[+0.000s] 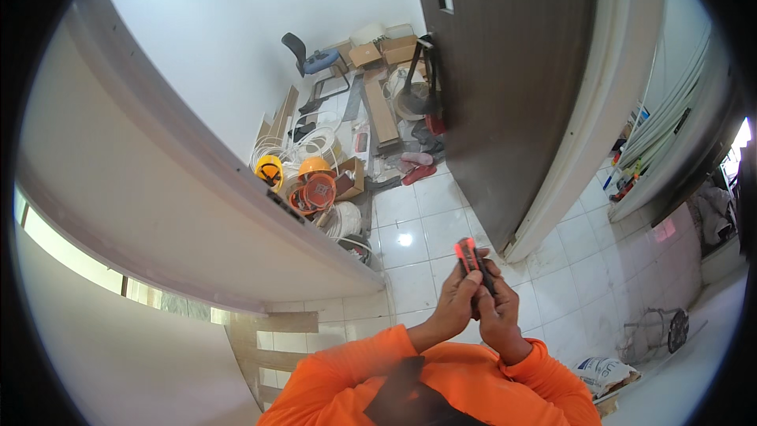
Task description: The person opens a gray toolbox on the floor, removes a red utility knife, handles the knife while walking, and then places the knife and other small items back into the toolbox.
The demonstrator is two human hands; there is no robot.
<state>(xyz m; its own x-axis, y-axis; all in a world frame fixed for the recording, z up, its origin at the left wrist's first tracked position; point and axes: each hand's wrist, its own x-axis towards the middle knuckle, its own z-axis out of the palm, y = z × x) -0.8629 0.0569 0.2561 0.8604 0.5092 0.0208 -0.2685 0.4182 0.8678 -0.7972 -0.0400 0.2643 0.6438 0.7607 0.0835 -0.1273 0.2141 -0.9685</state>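
Both hands are together in front of my chest, around a small red-and-black hand tool. Its kind cannot be made out; the red end points away from me. My left hand grips it from the left, with the thumb on its upper face. My right hand wraps the black lower part from the right, its thumb close to the left one. The fingers hide much of the tool's near end. White floor tiles lie below and beyond the hands.
A dark door stands ajar ahead, beside a white wall end. Beyond are hard hats, cable coils, cardboard boxes and a chair. A stool and a printed sack lie at the right.
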